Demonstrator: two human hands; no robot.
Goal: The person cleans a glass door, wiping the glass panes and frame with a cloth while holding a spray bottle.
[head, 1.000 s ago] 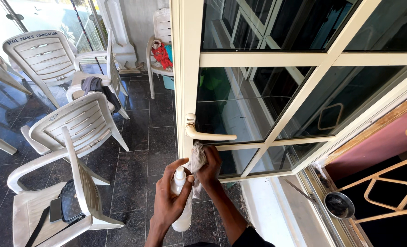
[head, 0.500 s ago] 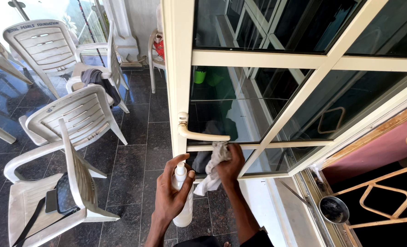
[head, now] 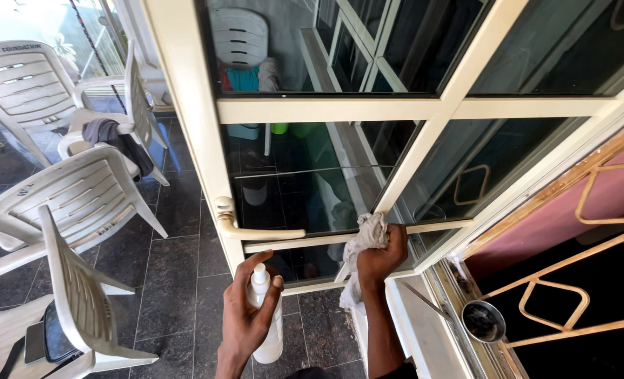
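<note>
nearest the camera, a white spray bottle (head: 265, 319) is held upright in the left hand (head: 245, 319), the fingers curled round its body and the forefinger laid over the nozzle head, which faces the lower part of the door. just beside it the right hand (head: 380, 254) is closed around a bunched pale cloth (head: 362, 249), which is pressed against the cream crossbar (head: 424, 228) of the door frame where the bar meets the slanted strut; a tail of the cloth hangs down below the fist

a slip is judged the likeliest trouble: if the cloth is dragged too hard along the narrow bar, it could be caught on the strut joint or pulled out of the grip. the spray could be misdirected, since the nozzle is not clearly lined up with the dark glass pane (head: 305, 175); mist could be thrown onto the dark tiled floor (head: 178, 281) and a slick patch left underfoot. the curved door handle (head: 256, 228), just above the bottle, could be knocked by a raised knuckle

farther off, the white plastic chairs (head: 66, 210) are crowded to the left, one with a dark garment (head: 119, 140) draped over it; a backward step could be blocked by them. a small round metal dish (head: 481, 321) sits low on the sill at the right, and could be tipped by the loose cloth tail
</note>
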